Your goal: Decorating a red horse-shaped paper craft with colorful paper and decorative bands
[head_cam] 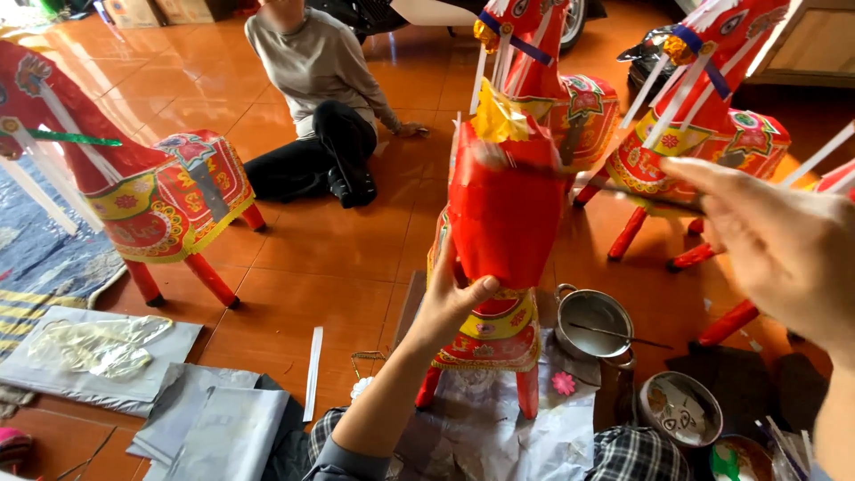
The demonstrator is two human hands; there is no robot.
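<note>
Your left hand (450,307) steadies the red paper horse (503,223) from behind, thumb and fingers wrapped in a narrow grip on its folded red neck, so the hollow figure stays upright on its red legs while the head end is worked. The horse stands on crumpled white paper on the orange tiled floor (329,249), directly in front of your knees.

Your right hand (775,240) hovers to the right of the horse at head height, fingers stretched toward it. Something thin seems to run from those fingers to the horse's head, but motion blur hides it, so whether that grip holds anything cannot be told.

Just right of the horse's hind legs sits a small metal pot (592,322) with a stick resting in it, close enough for a quick reach. Nearer you than the pot is a round tin bowl (681,408).

Beyond the horse, two finished red horses (570,98) (712,125) stand with white paper strips hanging from their heads. Well to its left stands a fourth horse (160,200), and grey paper sheets (223,419) lie stacked on the floor. A seated person (316,98) in grey and black sits beyond the horse to its left, one hand on the tiles.
</note>
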